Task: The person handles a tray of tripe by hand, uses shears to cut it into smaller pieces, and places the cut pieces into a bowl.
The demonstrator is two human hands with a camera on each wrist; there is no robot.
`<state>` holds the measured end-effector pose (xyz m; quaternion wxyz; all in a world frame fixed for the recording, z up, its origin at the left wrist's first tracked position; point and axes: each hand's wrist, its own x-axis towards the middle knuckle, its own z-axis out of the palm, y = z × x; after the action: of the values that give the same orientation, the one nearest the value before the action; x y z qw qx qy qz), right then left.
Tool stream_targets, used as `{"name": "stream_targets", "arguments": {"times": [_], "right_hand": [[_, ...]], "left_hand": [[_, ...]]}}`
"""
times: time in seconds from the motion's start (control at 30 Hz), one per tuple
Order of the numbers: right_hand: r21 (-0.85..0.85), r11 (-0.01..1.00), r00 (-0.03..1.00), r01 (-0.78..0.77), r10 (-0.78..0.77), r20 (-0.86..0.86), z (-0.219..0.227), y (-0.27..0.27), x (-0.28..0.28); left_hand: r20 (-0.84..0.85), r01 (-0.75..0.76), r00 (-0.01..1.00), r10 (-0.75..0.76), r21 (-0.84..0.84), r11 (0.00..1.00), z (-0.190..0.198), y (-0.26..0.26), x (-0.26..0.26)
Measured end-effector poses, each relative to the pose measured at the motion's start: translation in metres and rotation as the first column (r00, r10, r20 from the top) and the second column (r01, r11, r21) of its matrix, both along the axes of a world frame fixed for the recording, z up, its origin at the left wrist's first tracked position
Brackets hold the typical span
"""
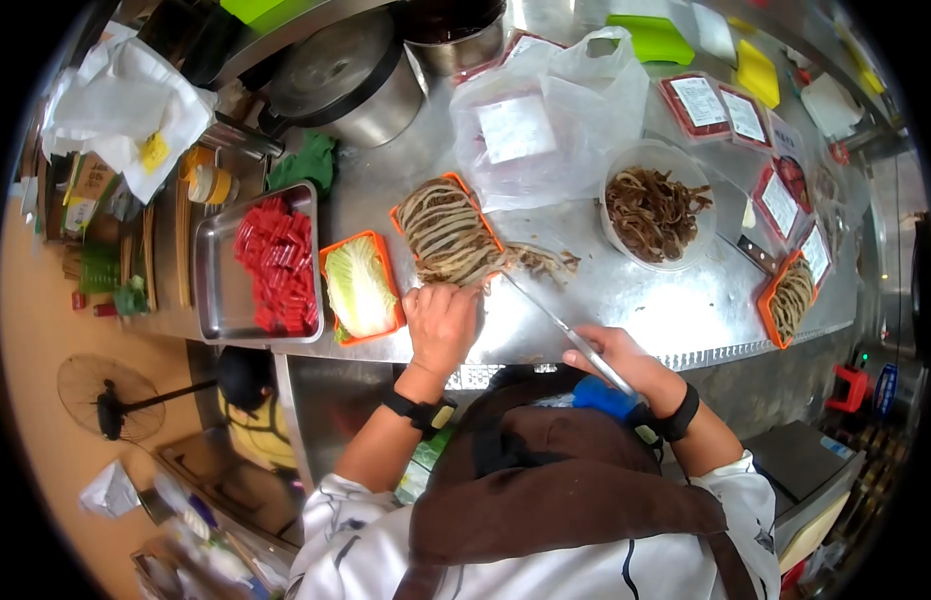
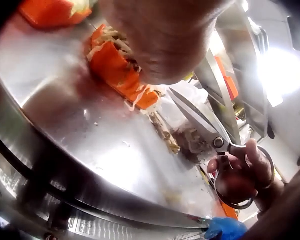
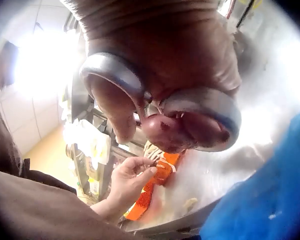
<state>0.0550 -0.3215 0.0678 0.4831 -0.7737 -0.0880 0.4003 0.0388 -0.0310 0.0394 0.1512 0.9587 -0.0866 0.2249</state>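
An orange tray (image 2: 115,72) heaped with brown-and-pale tripe strips (image 1: 445,232) sits on the steel table. At its near end, my left hand (image 1: 442,325) has bent fingers over the strips, thumb and index finger pinching at the tray's edge in the right wrist view. My right hand (image 1: 630,360) grips a pair of metal scissors (image 2: 218,142), fingers through the handle loops (image 3: 205,102). Their blades stand slightly apart in the left wrist view and point at the tray's near right corner. A few loose strips (image 1: 545,260) lie right of the tray.
Left of the tray stand an orange tray of cabbage (image 1: 361,285) and a steel pan of red packets (image 1: 275,265). A tub of brown strips (image 1: 655,215), a plastic bag (image 1: 545,130), a knife (image 1: 755,252) and another orange tray (image 1: 770,312) occupy the back and right.
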Motion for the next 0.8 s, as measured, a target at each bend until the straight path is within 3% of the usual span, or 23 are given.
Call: {"name": "stream_targets", "arguments": {"times": [0.07, 0.13, 0.33, 0.8], "right_hand": [[-0.010, 1.000, 0.999, -0.027, 0.028, 0.033, 0.002, 0.004, 0.004], [0.009, 1.000, 0.991, 0.001, 0.000, -0.136, 0.008, 0.008, 0.009], [0.022, 1.000, 0.973, -0.007, 0.011, -0.232, 0.008, 0.013, 0.015], [0.069, 0.987, 0.950, 0.147, -0.121, -0.287, 0.017, 0.007, 0.003]], "left_hand": [[0.016, -0.027, 1.000, 0.027, -0.006, 1.000, -0.002, 0.004, -0.003], [0.038, -0.033, 0.999, 0.035, -0.029, 0.999, -0.002, 0.007, -0.002], [0.037, -0.044, 0.998, 0.046, -0.057, 0.997, -0.003, 0.005, 0.000], [0.030, -0.064, 0.997, 0.065, -0.026, 0.998, -0.005, 0.002, 0.005]]}}
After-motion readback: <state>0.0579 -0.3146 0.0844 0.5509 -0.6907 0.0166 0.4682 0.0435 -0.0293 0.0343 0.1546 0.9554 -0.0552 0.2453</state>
